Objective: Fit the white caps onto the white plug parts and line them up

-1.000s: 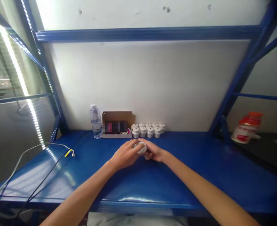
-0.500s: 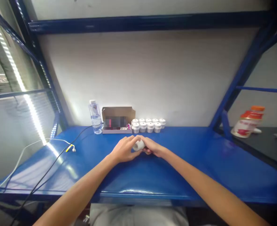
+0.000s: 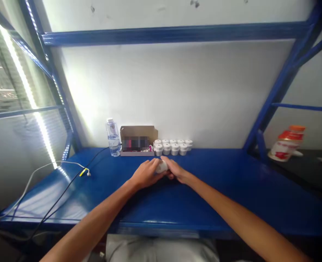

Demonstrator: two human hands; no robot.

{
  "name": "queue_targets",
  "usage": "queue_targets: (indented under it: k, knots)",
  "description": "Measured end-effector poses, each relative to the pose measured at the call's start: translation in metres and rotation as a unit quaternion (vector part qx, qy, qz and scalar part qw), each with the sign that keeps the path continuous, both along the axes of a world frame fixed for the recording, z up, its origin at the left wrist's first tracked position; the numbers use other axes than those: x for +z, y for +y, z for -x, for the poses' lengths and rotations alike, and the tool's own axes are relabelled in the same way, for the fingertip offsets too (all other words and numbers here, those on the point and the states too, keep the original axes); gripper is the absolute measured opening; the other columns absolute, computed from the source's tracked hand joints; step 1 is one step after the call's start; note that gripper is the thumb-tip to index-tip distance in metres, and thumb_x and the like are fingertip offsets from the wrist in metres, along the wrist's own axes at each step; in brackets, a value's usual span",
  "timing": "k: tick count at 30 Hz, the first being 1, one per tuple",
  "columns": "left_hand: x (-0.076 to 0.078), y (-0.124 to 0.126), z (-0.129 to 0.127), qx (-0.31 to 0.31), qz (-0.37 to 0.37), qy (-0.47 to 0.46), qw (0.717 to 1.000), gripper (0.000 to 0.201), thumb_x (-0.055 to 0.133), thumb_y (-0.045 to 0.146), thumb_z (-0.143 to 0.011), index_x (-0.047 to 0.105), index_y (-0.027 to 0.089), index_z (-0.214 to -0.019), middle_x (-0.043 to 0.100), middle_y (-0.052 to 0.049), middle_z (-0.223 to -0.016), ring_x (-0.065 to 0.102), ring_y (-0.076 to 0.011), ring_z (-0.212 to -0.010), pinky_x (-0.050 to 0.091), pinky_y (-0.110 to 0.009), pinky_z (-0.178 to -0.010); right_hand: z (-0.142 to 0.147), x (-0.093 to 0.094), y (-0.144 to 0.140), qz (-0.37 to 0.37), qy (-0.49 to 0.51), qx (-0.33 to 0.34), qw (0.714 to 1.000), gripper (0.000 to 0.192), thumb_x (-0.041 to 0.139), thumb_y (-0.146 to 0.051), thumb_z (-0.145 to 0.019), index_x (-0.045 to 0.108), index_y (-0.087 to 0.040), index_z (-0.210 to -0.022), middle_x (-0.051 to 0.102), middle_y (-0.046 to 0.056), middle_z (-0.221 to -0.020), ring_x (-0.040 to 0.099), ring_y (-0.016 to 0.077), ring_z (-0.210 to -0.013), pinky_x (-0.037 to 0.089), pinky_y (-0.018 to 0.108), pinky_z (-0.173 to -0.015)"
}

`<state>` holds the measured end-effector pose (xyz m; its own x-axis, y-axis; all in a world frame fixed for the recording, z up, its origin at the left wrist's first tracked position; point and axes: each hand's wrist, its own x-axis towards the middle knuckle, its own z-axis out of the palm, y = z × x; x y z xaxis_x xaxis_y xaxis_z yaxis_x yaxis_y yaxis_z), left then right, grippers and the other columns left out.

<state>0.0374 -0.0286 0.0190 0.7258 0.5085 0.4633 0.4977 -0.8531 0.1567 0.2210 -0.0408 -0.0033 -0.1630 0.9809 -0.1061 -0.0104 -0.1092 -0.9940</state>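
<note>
Hands (image 3: 162,171) grip one white jar (image 3: 161,167).

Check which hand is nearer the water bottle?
Left. The left hand lies in front of the water bottle, slightly to its right, gripping a small white jar. The right hand holds that jar's far side, farther right.

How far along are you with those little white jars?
Nine or so small white jars stand lined up in two rows by the wall, next to the open cardboard box, so those look finished. One more white jar is in hand now, gripped between the left hand and the right hand over the blue shelf. Whether the box holds more, I cannot tell.
</note>
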Motion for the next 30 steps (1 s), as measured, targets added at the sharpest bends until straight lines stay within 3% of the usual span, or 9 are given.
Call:
queue_targets:
  k: [3, 6, 8, 10, 12, 15, 18, 23, 30]
  knots:
    - [-0.001, 0.005, 0.001, 0.014, 0.07, -0.075, 0.995, 0.04, 0.056, 0.057, -0.09, 0.052, 0.021, -0.108, 0.068, -0.008, -0.096, 0.066, -0.0243, -0.086, 0.045, -0.031, -0.072, 0.004, 0.004, -0.002, -0.064, 0.039, 0.007, 0.997, 0.049, 0.049, -0.068, -0.09, 0.055, -0.02, -0.079, 0.049, -0.002, -0.058, 0.042, 0.01, -0.046, 0.034, 0.023, -0.042]
    - [0.001, 0.011, 0.0, 0.053, 0.196, -0.232, 0.951, 0.035, 0.052, 0.056, -0.091, 0.048, 0.022, -0.097, 0.061, -0.001, -0.073, 0.059, -0.0169, -0.063, 0.039, -0.025, -0.057, 0.004, 0.016, -0.007, -0.211, 0.0, 0.028, 0.977, 0.038, 0.062, -0.057, -0.087, 0.058, -0.024, -0.106, 0.066, 0.003, -0.09, 0.063, 0.018, -0.076, 0.051, 0.031, -0.067]
    - [0.003, 0.017, -0.001, 0.065, 0.302, -0.331, 0.891, 0.038, 0.047, 0.059, -0.092, 0.045, 0.022, -0.088, 0.05, 0.003, -0.059, 0.047, -0.0122, -0.049, 0.032, -0.023, -0.048, -0.001, 0.026, -0.008, -0.344, -0.105, 0.009, 0.933, 0.035, 0.07, -0.043, -0.082, 0.058, -0.025, -0.11, 0.066, 0.005, -0.105, 0.064, 0.0221, -0.095, 0.05, 0.036, -0.085]
    - [0.004, 0.024, 0.0, 0.059, 0.395, -0.401, 0.825, 0.042, 0.045, 0.062, -0.091, 0.046, 0.021, -0.084, 0.042, 0.006, -0.055, 0.037, -0.0092, -0.042, 0.026, -0.021, -0.041, -0.017, 0.034, -0.005, -0.447, -0.23, -0.043, 0.863, 0.024, 0.071, -0.031, -0.079, 0.06, -0.024, -0.099, 0.065, 0.006, -0.106, 0.061, 0.0242, -0.102, 0.046, 0.038, -0.093]
    - [0.005, 0.032, 0.005, 0.062, 0.435, -0.449, 0.778, 0.041, 0.048, 0.061, -0.09, 0.049, 0.02, -0.083, 0.042, 0.005, -0.056, 0.034, -0.0081, -0.041, 0.024, -0.021, -0.038, -0.044, 0.036, 0.004, -0.478, -0.312, -0.129, 0.811, 0.018, 0.069, -0.029, -0.076, 0.059, -0.022, -0.089, 0.064, 0.006, -0.098, 0.06, 0.0238, -0.095, 0.046, 0.038, -0.09]
    - [0.008, 0.045, 0.015, 0.09, 0.433, -0.483, 0.756, 0.034, 0.054, 0.052, -0.086, 0.053, 0.018, -0.083, 0.049, 0.003, -0.06, 0.043, -0.0091, -0.044, 0.034, -0.021, -0.04, -0.102, 0.024, 0.021, -0.408, -0.357, -0.329, 0.773, 0.027, 0.072, -0.039, -0.072, 0.052, -0.022, -0.08, 0.063, 0.004, -0.083, 0.057, 0.0213, -0.078, 0.046, 0.033, -0.076]
    - [0.011, 0.05, 0.02, 0.104, 0.452, -0.478, 0.746, 0.029, 0.057, 0.045, -0.082, 0.056, 0.017, -0.087, 0.056, 0.0, -0.065, 0.053, -0.012, -0.051, 0.046, -0.024, -0.049, -0.159, 0.0, 0.034, -0.268, -0.401, -0.433, 0.761, 0.032, 0.07, -0.048, -0.072, 0.05, -0.023, -0.072, 0.064, 0.005, -0.077, 0.059, 0.0227, -0.076, 0.045, 0.034, -0.075]
    - [0.007, 0.046, 0.016, 0.11, 0.473, -0.444, 0.753, 0.03, 0.062, 0.044, -0.079, 0.056, 0.017, -0.089, 0.061, -0.002, -0.071, 0.057, -0.0124, -0.054, 0.05, -0.027, -0.054, -0.202, -0.036, 0.044, -0.076, -0.473, -0.414, 0.774, 0.034, 0.068, -0.055, -0.074, 0.066, -0.021, -0.078, 0.072, 0.011, -0.089, 0.066, 0.0317, -0.093, 0.047, 0.042, -0.084]
    - [0.001, 0.043, 0.013, 0.101, 0.486, -0.373, 0.784, 0.032, 0.058, 0.048, -0.083, 0.052, 0.017, -0.092, 0.065, -0.003, -0.075, 0.06, -0.0125, -0.057, 0.049, -0.026, -0.057, -0.209, -0.049, 0.056, -0.057, -0.502, -0.396, 0.767, 0.037, 0.062, -0.055, -0.082, 0.073, -0.021, -0.09, 0.073, 0.015, -0.106, 0.066, 0.0345, -0.107, 0.048, 0.046, -0.09]
